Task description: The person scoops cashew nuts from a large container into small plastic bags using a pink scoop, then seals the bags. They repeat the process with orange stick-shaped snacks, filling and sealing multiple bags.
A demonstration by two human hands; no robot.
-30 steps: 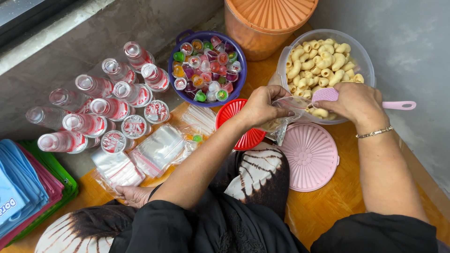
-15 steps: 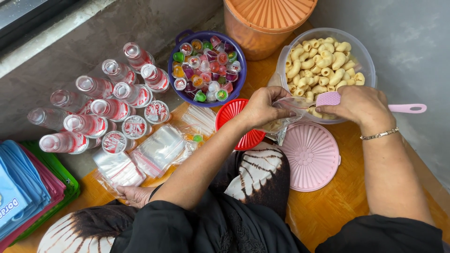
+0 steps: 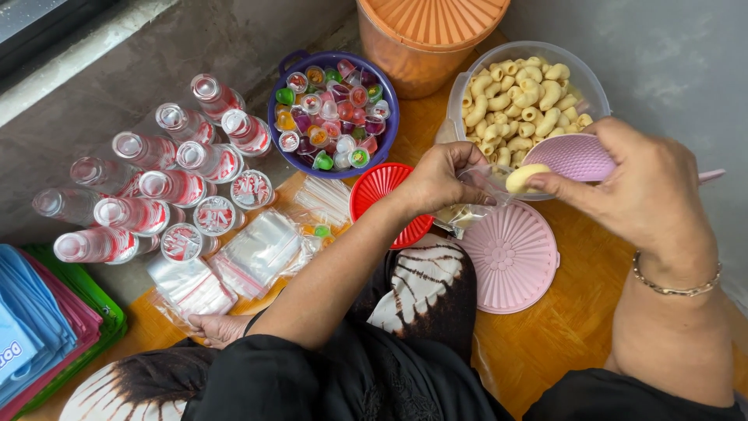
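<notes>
Pinching the mouth of a small clear bag [image 3: 466, 209], the left hand [image 3: 440, 181] has its grip closed on the plastic just beside the clear tub [image 3: 594, 84] of pale curled snacks [image 3: 523, 92]. At the tub's near rim, the right hand [image 3: 643, 191] grips a pink scoop [image 3: 575, 156], thumb pressing one snack piece [image 3: 523, 178] against it. Below the tub lies a pink lid [image 3: 512, 257]; left of it stand a red lid [image 3: 383, 195] and a purple bowl [image 3: 389, 109] of coloured jelly cups [image 3: 331, 117].

Orange wooden floor [image 3: 545, 351] meets a grey concrete wall [image 3: 686, 62] in daylight.
</notes>
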